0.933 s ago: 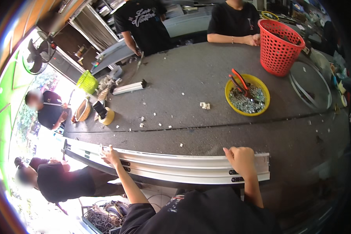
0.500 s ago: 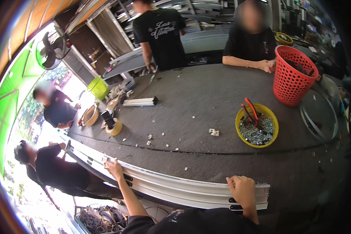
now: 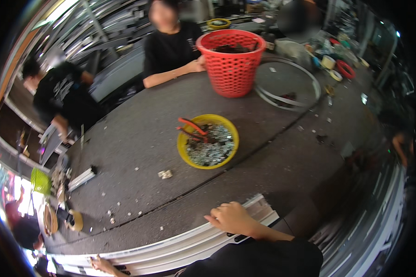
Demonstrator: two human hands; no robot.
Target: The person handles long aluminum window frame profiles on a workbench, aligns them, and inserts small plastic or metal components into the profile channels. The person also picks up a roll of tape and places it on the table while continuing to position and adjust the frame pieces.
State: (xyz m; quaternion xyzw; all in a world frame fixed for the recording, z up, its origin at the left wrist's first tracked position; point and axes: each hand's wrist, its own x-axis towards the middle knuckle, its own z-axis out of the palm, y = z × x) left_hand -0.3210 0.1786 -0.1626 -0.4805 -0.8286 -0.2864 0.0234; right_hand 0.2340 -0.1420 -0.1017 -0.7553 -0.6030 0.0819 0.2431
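Along the table's near edge lies a long bundle of white metal profiles (image 3: 180,249), with ridges running lengthwise and dark fittings on its near side. My right hand (image 3: 232,218) rests over it close to its right end, fingers curled onto the far edge. Lower left, my left hand (image 3: 104,266) grips the same bundle, its fingertips at the far edge; part of that hand and forearm is cut off by the frame. Beyond my right hand stands a yellow bowl (image 3: 184,156) full of small shiny metal pieces, with orange-handled pliers (image 3: 192,124) stuck in them.
A red perforated basket (image 3: 231,74) stands at the far side beside a person (image 3: 171,55). Right of it lies a coiled pale strip (image 3: 317,87). White scraps (image 3: 165,174) dot the grey table (image 3: 138,124). A tape roll (image 3: 77,221) and a green basket (image 3: 40,181) are at left.
The view has swung to the right, so the bowl and basket appear further left. Both my hands stay on the white profiles. The right end of the table has come into view.
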